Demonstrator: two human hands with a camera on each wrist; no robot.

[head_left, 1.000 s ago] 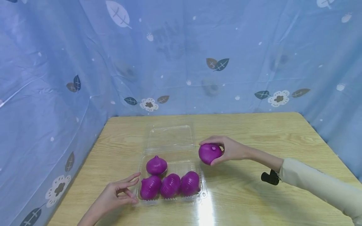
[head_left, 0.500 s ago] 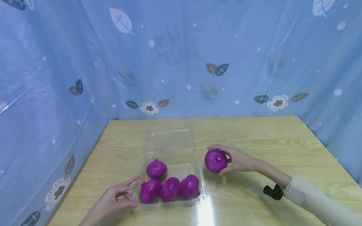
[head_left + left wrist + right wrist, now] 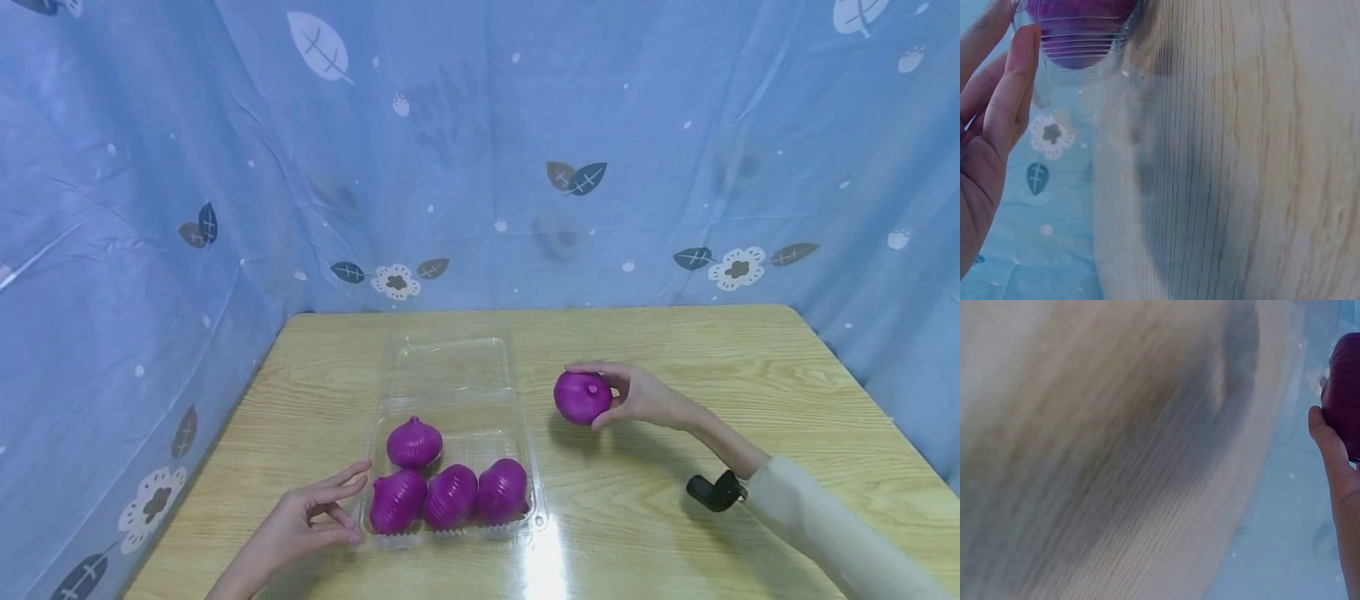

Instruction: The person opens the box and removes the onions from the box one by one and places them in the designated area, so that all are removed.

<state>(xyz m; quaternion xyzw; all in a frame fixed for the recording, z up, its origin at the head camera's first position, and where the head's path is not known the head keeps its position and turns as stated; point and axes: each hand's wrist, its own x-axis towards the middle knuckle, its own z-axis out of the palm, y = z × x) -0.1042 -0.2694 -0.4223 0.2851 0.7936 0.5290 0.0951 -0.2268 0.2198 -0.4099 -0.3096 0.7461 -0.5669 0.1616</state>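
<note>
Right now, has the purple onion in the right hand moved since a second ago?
Yes. In the head view, the held onion has shifted right, away from the clear container, along with the right hand.

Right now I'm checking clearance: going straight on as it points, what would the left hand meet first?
The left hand would likely meet the left wall of the clear plastic clamshell first, perhaps touching; depth is unclear. A purple onion lies inside.

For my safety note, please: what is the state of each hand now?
Left hand: open, at the left side of the clear container.
Right hand: holding a purple onion.
</note>
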